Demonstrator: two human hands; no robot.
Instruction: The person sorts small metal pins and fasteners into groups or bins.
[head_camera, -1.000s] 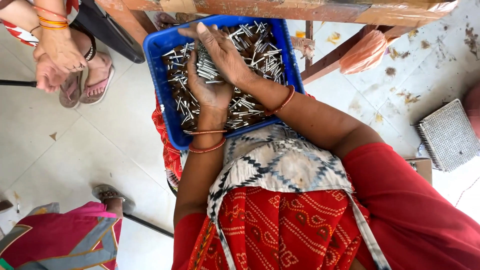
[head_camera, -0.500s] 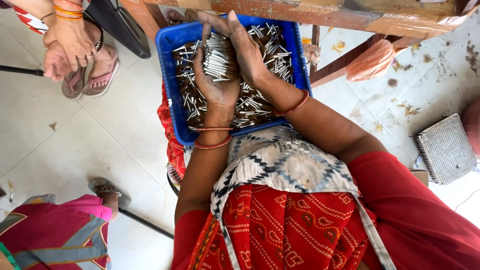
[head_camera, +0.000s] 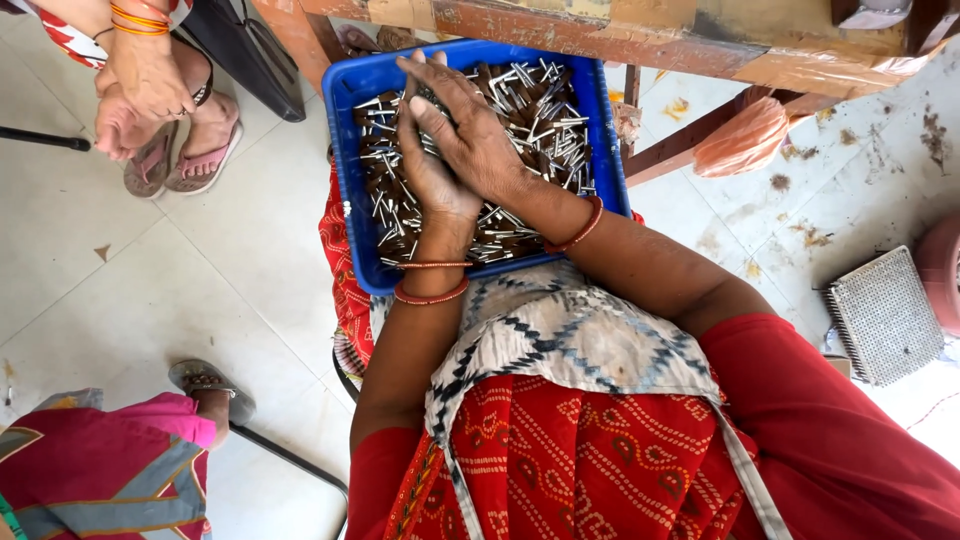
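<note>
The tray (head_camera: 352, 180) sits on the person's lap, under the table (head_camera: 640, 30). Metal pins (head_camera: 545, 130) lie in the tray.

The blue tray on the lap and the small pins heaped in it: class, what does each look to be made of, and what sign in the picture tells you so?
Blue tray: probably moulded plastic, with even saturated colour, a smooth semi-gloss wall and a rounded rim.
Pins: seemingly bright metal shafts that glint silver, with dark brown ends whose material cannot be told.
Left hand and right hand press together over them.
</note>
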